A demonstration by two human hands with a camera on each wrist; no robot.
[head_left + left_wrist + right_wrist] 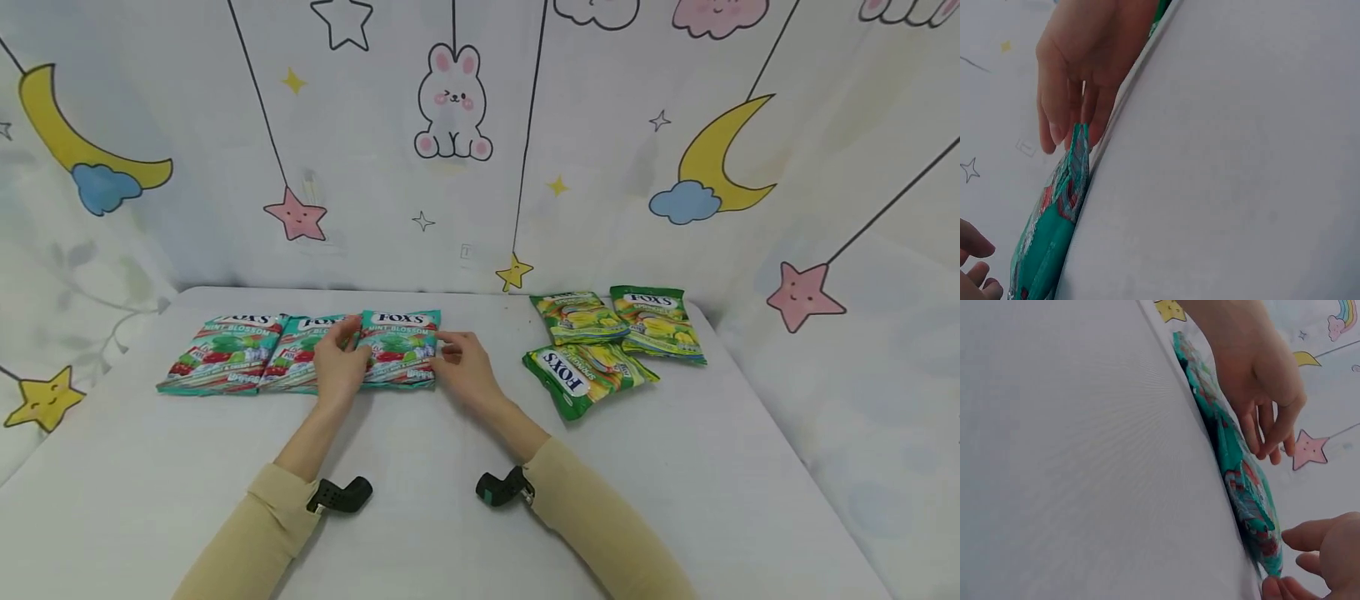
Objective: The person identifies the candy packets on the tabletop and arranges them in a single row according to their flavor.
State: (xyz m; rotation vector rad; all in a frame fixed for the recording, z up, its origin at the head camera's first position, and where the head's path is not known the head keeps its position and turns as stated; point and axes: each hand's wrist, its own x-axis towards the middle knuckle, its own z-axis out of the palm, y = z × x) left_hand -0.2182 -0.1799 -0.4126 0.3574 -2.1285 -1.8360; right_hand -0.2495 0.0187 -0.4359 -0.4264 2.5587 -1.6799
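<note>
Three teal FOX'S Mint Blossom candy bags form a row on the table: the left bag [225, 354], the middle bag [294, 367] and the right bag [401, 346]. My left hand [341, 362] hovers where the middle and right bags meet, hiding part of both. In the right wrist view, the left hand's loosely bent fingers [1266, 434] appear just above the bags. My right hand [467, 371] is at the right bag's right edge, its fingertips touching or nearly touching it. In the left wrist view, the right hand's fingers [1054, 112] surround that edge without a clear grip.
Three green and yellow FOX'S bags lie on the right: one at back [577, 317], one at far right [660, 325], and one turned sideways in front [588, 375]. Behind the white table [420, 500] hangs a cartoon-printed cloth [375, 125].
</note>
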